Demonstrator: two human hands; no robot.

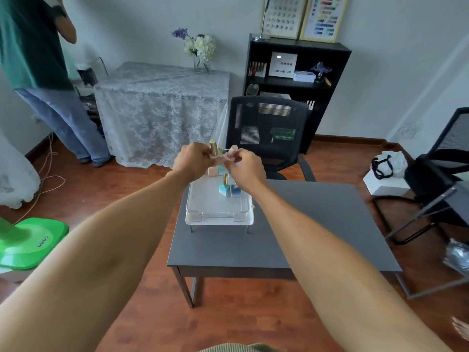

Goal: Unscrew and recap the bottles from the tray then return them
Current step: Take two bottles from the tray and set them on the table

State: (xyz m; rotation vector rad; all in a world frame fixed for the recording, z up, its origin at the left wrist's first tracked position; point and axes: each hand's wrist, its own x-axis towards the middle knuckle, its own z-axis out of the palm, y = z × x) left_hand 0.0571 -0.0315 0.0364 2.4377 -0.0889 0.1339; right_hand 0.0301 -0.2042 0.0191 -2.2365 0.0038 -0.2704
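Observation:
Both hands are raised above the far end of the clear tray (218, 212). My left hand (194, 160) is closed around a small pale pink bottle (216, 157) whose gold cap (213, 147) stands upright above my fingers. My right hand (245, 167) pinches the same bottle from the right side. A thin piece shows between the two hands, and I cannot tell what it is. In the tray stand a teal bottle with a gold cap (224, 188), a blue bottle (236, 192) and, partly hidden behind my hands, a pink bottle (212, 171).
The tray stands on a small white stand on a grey table (317, 224). A black office chair (269, 133) sits behind the table. A person in jeans (63, 118) stands at the far left by a lace-covered table (162, 102). A green object (28, 242) lies on the floor to the left.

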